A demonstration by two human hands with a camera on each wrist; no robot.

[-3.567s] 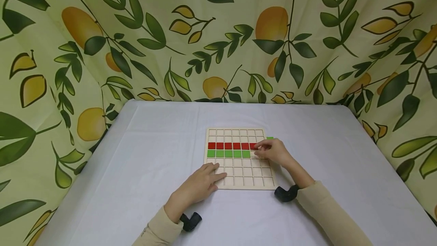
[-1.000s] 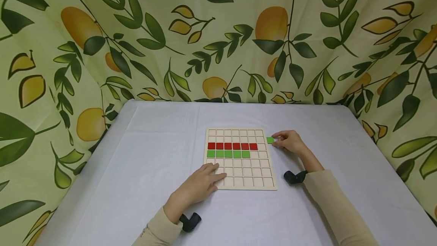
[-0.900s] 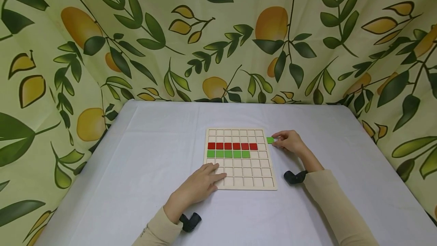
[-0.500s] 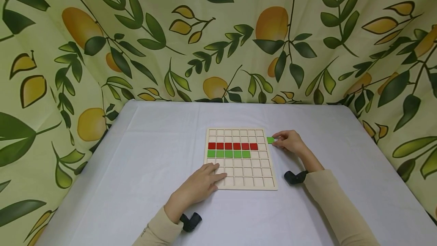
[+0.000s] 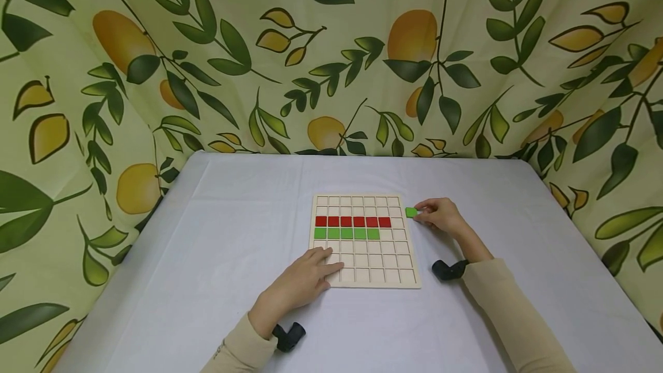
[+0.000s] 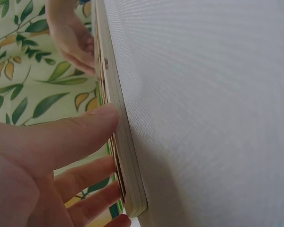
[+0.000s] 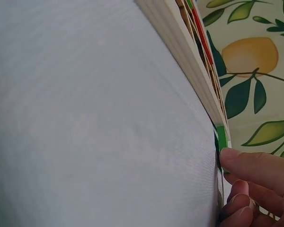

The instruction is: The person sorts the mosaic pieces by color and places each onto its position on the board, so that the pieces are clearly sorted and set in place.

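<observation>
A pale wooden grid board [image 5: 373,261] lies on the white cloth. Across it run a row of red square tiles [image 5: 359,221] and, just below, a row of green square tiles [image 5: 359,233]. My left hand [image 5: 303,281] rests on the board's near left corner, fingers spread; the left wrist view has the thumb [image 6: 80,135] at the board's side edge. Off the board's far right side, my right hand [image 5: 440,214] pinches a single green tile [image 5: 411,212] between thumb and fingertips. In the right wrist view the thumb presses that tile's edge, close beside the board.
White cloth [image 5: 233,223] covers the table around the board. A curtain [image 5: 357,96] with leaf and fruit print hangs behind and at both sides. Black wrist devices [image 5: 449,270] sit at each sleeve cuff.
My right hand has left the board's right part and gone right to the loose green tile, which has just shifted slightly right and turned a little in the fingers. The left hand stays put.
</observation>
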